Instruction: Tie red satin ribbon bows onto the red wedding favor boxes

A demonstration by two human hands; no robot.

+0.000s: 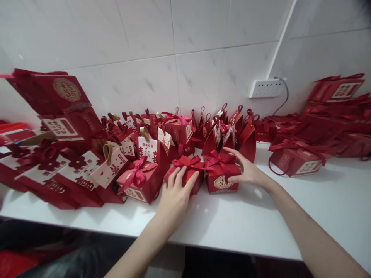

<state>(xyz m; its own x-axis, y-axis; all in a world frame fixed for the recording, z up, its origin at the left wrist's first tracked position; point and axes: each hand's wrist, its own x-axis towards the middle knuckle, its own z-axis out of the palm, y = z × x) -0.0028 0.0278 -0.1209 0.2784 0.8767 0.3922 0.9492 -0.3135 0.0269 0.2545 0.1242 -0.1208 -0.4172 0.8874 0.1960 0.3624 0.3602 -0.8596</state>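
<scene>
In the head view, the left hand (175,193) lies over the top and near side of a red ribbon-tied gift box (190,170). Its fingers are slightly bent and a little apart, their tips on the lid by the bow, with the thumb set off toward the box's right side; whether they grip or only rest there cannot be told.

The right hand (246,170) is at the right edge of a second red gift box (217,179), which bears a round gold emblem on its front and a red bow on top. Thumb and index finger are spread wide, the index reaching above the lid and the thumb before the front face; the other fingers are mostly hidden.

Both boxes stand upright, side by side, near the middle of the white table (261,220). Just left of them is a lighter red box (149,179) with a glossy bow. Farther left are red favor bags with white flaps (78,170), and behind them stacked boxes (68,92) with double-happiness emblems. Pointed red boxes with ribbon loops (246,139) crowd behind the hands. To the right sits a handled red box (298,160), beneath a power strip (265,88) on the tiled wall (203,38).
</scene>
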